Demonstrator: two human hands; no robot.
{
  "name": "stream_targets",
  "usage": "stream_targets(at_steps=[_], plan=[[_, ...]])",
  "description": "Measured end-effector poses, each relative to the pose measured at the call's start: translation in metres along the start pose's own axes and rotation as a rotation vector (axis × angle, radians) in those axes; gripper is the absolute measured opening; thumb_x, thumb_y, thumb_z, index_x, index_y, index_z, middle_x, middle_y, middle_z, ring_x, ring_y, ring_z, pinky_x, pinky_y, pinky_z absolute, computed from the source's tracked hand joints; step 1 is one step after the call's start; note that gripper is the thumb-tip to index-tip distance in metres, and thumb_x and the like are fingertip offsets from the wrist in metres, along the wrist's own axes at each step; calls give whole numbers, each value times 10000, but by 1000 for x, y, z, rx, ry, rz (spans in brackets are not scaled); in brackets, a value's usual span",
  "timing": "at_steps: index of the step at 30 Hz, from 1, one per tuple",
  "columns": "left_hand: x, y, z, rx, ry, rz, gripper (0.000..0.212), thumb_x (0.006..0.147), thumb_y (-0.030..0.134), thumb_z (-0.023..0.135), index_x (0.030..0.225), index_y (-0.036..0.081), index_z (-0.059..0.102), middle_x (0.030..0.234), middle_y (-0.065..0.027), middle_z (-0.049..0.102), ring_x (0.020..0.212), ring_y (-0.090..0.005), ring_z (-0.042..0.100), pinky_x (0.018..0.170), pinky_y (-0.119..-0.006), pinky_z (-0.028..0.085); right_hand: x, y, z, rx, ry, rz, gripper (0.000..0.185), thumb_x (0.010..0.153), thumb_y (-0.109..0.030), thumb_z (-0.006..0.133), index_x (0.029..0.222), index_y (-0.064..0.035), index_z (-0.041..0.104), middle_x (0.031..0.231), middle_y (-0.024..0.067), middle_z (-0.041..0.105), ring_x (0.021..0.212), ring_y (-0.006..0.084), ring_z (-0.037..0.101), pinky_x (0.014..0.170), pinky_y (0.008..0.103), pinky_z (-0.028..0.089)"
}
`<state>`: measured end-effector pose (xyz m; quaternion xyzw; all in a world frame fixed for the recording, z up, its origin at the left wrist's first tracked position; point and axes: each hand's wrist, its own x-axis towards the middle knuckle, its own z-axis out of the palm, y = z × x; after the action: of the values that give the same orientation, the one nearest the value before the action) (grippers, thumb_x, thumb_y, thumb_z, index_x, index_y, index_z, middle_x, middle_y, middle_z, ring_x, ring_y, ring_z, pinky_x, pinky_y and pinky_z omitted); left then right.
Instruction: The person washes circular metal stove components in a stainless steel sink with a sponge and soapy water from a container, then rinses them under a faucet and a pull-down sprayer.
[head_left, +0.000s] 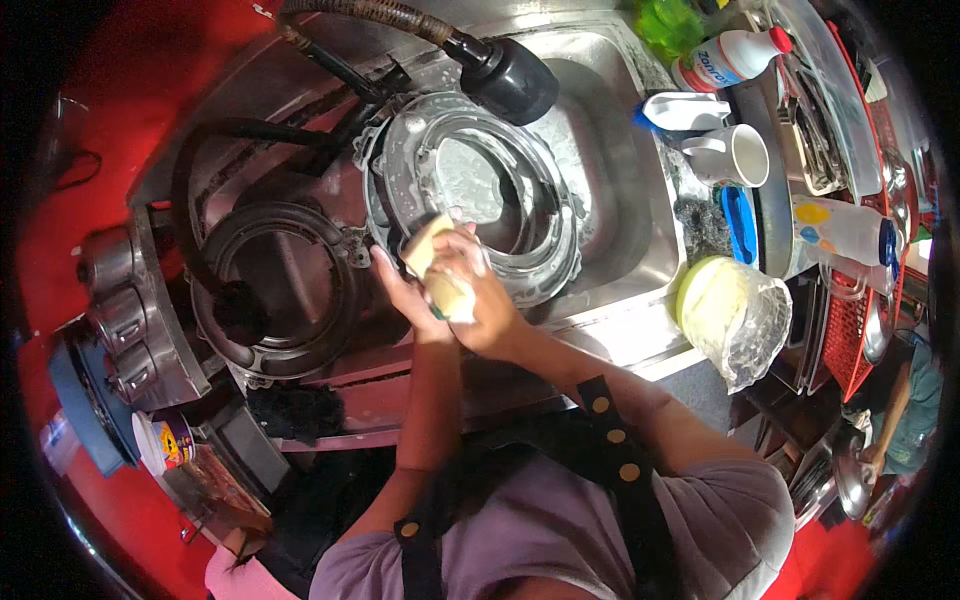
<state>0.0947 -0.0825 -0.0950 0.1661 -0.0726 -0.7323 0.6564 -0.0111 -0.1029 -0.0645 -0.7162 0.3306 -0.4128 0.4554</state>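
Observation:
My right hand (480, 300) is closed on a yellow sponge (451, 295), which appears to have a green side. Against the sponge and the right hand rests my left hand (409, 292), palm turned up and fingers partly spread; whether it grips anything cannot be told. Just beyond both hands, soapy ring-shaped metal pieces (540, 232) lie stacked in the left part of a stainless steel sink (637, 225). A dark ring-shaped piece (217, 255) lies on the wet surface to the left, under a black hose.
A black faucet head (510, 81) hangs over the sink. Along its right side stand a Zonrox bottle (724, 61), a white brush (686, 111), a white mug (731, 155), a blue brush (739, 225) and a yellow-green bowl (694, 296). Another person's arm (892, 412) shows far right.

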Motion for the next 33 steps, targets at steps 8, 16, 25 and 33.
stream_targets(at_steps=[8,16,25,33], plan=[[-5,-7,44,-178,52,102,697,872,577,303,1301,32,374,1265,-140,463,1152,-307,454,1000,-453,325,-8,-1,-21,-223,-110,65,462,618,-206,705,1012,-70,504,1186,190,478,1108,381,462,879,488,383],[10,-32,83,9,539,143,519,806,318,549,1212,9,455,1171,-168,522,1061,-334,511,921,-479,389,-53,45,-95,-83,-151,84,583,533,-68,679,1075,-70,463,1112,196,480,1047,379,462,914,430,377],[15,19,128,1919,419,694,618,668,89,705,1220,39,432,1239,-119,455,1146,-261,439,970,-390,353,26,-53,-173,-77,-300,48,606,507,-17,635,1094,-67,493,931,131,580,862,314,569,742,371,450],[-9,93,192,1810,-91,206,440,558,-12,673,993,-8,612,956,-84,647,865,-165,610,950,-324,369,80,-164,-193,-191,-901,44,630,490,-47,643,1109,-97,535,929,118,619,849,273,588,739,345,458]])
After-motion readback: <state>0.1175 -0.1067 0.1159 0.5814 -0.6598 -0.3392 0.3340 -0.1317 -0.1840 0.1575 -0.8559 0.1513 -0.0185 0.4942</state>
